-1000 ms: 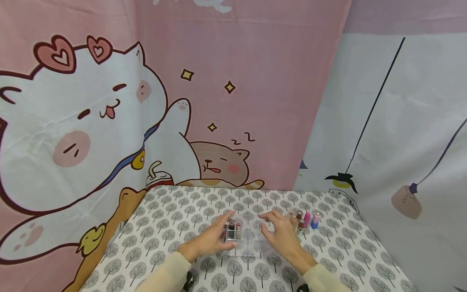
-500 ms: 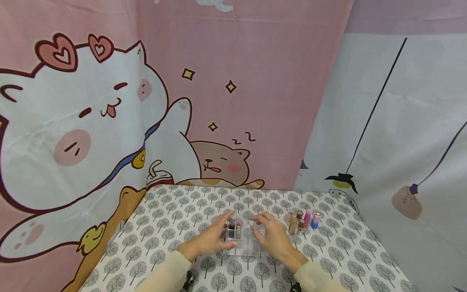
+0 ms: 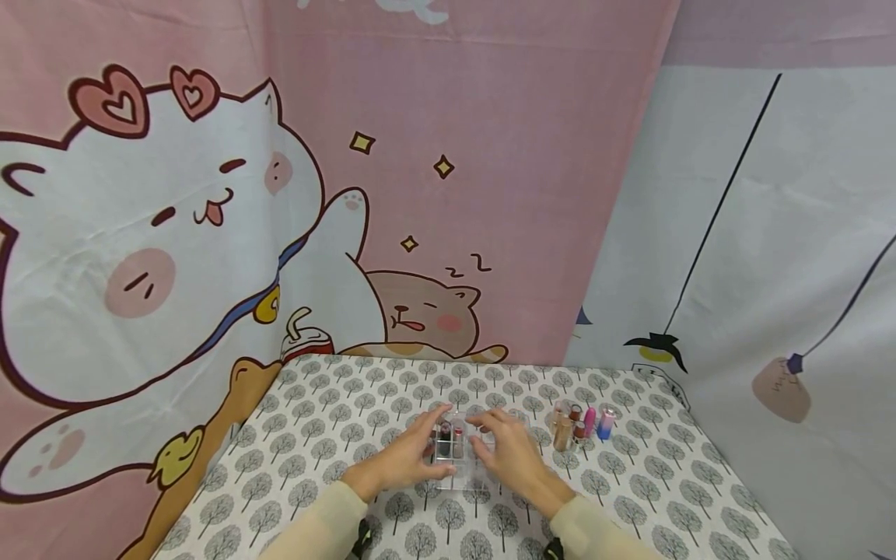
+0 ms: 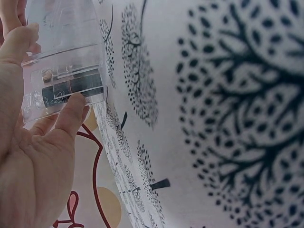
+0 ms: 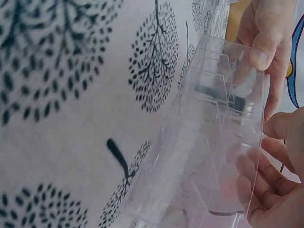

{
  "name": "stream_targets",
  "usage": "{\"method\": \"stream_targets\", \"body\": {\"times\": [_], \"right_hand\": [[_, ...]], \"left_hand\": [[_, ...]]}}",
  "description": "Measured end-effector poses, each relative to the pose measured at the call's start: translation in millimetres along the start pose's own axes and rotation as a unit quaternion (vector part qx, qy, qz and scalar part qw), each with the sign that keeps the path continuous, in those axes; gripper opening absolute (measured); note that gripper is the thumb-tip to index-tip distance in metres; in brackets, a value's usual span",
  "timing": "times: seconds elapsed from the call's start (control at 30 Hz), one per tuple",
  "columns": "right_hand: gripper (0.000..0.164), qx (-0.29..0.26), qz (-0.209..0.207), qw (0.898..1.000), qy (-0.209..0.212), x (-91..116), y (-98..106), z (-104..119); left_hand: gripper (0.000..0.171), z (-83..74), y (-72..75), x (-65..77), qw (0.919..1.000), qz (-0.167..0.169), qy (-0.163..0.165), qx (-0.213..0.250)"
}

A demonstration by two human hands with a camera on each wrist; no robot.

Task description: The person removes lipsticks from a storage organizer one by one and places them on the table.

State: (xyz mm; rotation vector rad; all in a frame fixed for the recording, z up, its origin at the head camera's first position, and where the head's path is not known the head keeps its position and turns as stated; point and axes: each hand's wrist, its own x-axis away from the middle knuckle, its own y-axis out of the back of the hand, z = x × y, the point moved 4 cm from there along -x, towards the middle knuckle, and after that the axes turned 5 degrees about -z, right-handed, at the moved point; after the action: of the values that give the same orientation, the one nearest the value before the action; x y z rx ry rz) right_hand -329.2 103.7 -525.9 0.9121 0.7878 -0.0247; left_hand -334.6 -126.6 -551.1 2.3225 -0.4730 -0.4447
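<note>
A clear plastic divided organizer stands on the tree-print cloth in front of me. In its left compartments are a dark lipstick tube and a clear tube with a red-pink top. My left hand grips the organizer's left end, thumb at the near side and fingers at the far side. In the left wrist view, a fingertip presses the clear wall beside the dark tube. My right hand is over the organizer's right part, fingers loosely bent; in the right wrist view they lie right at the rim, holding nothing visible.
To the right stands a group of cosmetic tubes: a beige one, a bright pink one, a pink-to-blue one and brown-capped ones. A cartoon-print curtain hangs behind the cloth-covered table.
My right hand has moved left over the organizer, away from the group of tubes, uncovering the beige tube. My left hand and the organizer have stayed in place.
</note>
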Motion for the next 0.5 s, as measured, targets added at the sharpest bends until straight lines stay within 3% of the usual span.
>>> {"method": "stream_targets", "body": {"times": [0.5], "right_hand": [[0.033,-0.006,0.011,0.999,-0.035,-4.1,-15.5,3.7]], "left_hand": [[0.119,1.1,-1.5,-2.2,0.9997,0.003,-0.007,0.024]]}}
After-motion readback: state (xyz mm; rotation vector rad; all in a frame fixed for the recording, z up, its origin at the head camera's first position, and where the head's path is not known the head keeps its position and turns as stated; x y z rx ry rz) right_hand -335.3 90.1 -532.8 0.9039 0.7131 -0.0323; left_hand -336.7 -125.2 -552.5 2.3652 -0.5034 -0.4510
